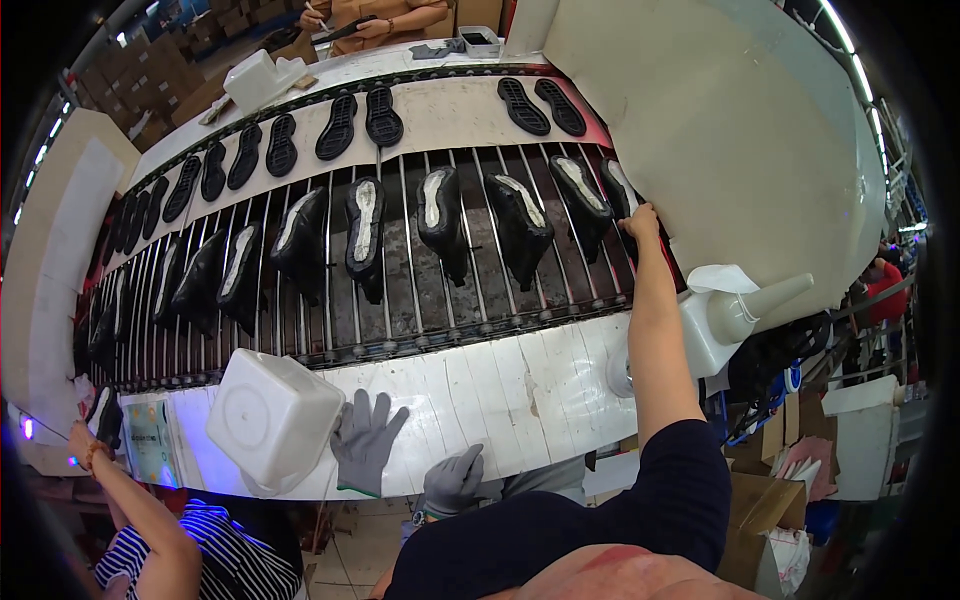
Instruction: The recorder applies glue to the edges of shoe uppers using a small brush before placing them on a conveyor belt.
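Observation:
My bare right hand point(640, 219) reaches to the far right of the slatted conveyor, its fingers closed on the edge of a black shoe upper point(619, 183) that lies sole side up, partly under the bent cover. My left hand point(456, 482), in a grey glove, is held close to my body at the table's near edge. Its fingers are curled together and nothing shows in them. A loose grey glove point(367, 440) lies on the white table edge point(500, 385). More black shoe uppers point(437, 215) with pale bottoms rest across the metal rods.
Black rubber soles point(338, 128) line the beige belt beyond the rods. A white plastic container point(270, 420) stands left, a white spouted bottle point(725, 315) right. A co-worker's hand point(88, 445) holds a shoe at lower left; another person point(375, 25) stands across. A cream cover point(720, 130) overhangs the right.

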A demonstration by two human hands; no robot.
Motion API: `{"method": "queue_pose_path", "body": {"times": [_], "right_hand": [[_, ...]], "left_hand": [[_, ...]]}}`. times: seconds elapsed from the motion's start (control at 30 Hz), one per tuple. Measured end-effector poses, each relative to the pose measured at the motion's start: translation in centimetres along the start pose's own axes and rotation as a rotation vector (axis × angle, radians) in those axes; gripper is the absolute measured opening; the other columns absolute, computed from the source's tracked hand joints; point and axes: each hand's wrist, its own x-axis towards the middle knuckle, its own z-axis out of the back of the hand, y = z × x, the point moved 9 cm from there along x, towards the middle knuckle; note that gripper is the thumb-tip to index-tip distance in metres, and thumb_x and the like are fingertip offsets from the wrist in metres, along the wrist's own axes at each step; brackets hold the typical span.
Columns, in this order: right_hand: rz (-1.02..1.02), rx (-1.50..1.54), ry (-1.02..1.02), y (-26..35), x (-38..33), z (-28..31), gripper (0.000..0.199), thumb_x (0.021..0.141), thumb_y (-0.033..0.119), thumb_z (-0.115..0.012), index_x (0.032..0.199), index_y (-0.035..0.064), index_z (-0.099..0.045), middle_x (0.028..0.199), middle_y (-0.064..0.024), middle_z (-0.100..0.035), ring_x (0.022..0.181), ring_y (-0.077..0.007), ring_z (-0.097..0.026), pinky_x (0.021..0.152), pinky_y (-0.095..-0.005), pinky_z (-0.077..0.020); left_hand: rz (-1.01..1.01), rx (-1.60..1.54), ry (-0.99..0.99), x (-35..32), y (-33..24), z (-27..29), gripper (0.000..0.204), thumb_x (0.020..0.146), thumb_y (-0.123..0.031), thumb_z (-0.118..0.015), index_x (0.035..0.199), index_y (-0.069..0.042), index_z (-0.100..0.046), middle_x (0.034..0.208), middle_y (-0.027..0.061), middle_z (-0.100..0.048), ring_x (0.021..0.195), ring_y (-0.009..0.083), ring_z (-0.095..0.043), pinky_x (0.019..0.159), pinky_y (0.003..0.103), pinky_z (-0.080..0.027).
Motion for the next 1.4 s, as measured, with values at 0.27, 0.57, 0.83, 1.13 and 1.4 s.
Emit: {"method": "queue_pose_path", "body": {"times": [0.27, 0.57, 0.83, 1.13, 1.4], "right_hand": [[-0.011, -0.015, -0.041, -0.5, -3.4, 2.1, 0.083, 0.064, 0.022, -0.087, 0.130, -0.0011, -0.042, 0.133, -0.0222, -0.052, 0.119, -0.0367, -0.056, 0.098, -0.0432, -0.0490], [0.151, -0.003, -0.125, 2.0, -7.1, 9.9, 0.061, 0.062, 0.043, -0.078, 0.107, 0.0025, -0.069, 0.111, -0.0200, -0.068, 0.104, -0.0361, -0.065, 0.087, -0.0445, -0.0527], [0.508, 0.118, -0.263, 5.2, -18.5, 22.0, 0.068, 0.065, 0.048, -0.074, 0.114, 0.0012, -0.065, 0.104, -0.0211, -0.068, 0.098, -0.0323, -0.067, 0.086, -0.0399, -0.0511], [0.938, 0.707, 0.012, -0.4, -39.7, 23.7, 0.038, 0.084, 0.014, -0.071, 0.119, 0.0026, -0.061, 0.121, -0.0090, -0.064, 0.108, -0.0163, -0.061, 0.090, -0.0329, -0.0506], [0.363, 0.027, -0.154, -14.4, -37.1, 9.4, 0.025, 0.080, 0.010, -0.070, 0.100, -0.0009, -0.059, 0.094, -0.0196, -0.066, 0.092, -0.0387, -0.063, 0.080, -0.0446, -0.0486]], "left_hand": [[-0.005, 0.032, -0.005, -0.2, -0.3, -0.5, 0.018, 0.083, -0.010, -0.068, 0.100, -0.005, -0.069, 0.069, 0.0093, -0.066, 0.058, 0.0242, -0.064, 0.052, 0.034, -0.050], [0.016, 0.025, 0.014, -0.9, -0.7, -1.1, 0.019, 0.083, -0.013, -0.067, 0.102, -0.010, -0.070, 0.069, 0.0097, -0.066, 0.058, 0.0266, -0.063, 0.053, 0.036, -0.049], [0.372, -0.328, 0.122, -1.2, 3.2, -3.7, 0.028, 0.087, -0.015, -0.067, 0.113, -0.007, -0.068, 0.077, 0.0110, -0.068, 0.062, 0.0168, -0.064, 0.058, 0.031, -0.051], [0.415, -0.830, 0.110, 4.1, -5.6, -4.8, 0.067, 0.088, -0.018, -0.068, 0.146, -0.007, -0.036, 0.143, 0.0113, -0.046, 0.132, 0.0206, -0.044, 0.111, 0.036, -0.033], [-0.189, 0.268, -0.068, 0.6, -8.7, 2.0, 0.059, 0.093, -0.030, -0.056, 0.145, -0.010, -0.038, 0.143, 0.0132, -0.045, 0.133, 0.0273, -0.040, 0.113, 0.039, -0.030]]}}
